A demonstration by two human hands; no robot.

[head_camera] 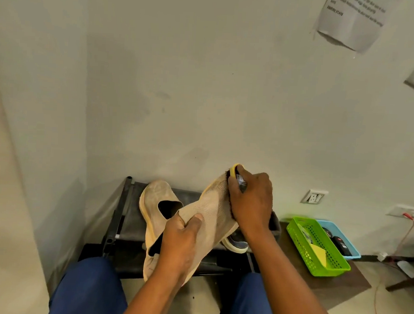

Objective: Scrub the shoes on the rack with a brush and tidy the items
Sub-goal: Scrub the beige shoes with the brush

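Scrubbing tan shoe (pixel 212 213): left hand (pixel 181 242) pinching its opening, right hand (pixel 251 203) wrapped round brush (pixel 234 170). Left to do: other tan shoe (pixel 154 202) on rack (pixel 122 214), baskets (pixel 316 248) right.

One shoe (pixel 155 209) lies on the rack (pixel 124 224), left of the held shoe (pixel 204 219). Two baskets (pixel 316 248) sit side by side on the floor, right of rack, near wall.
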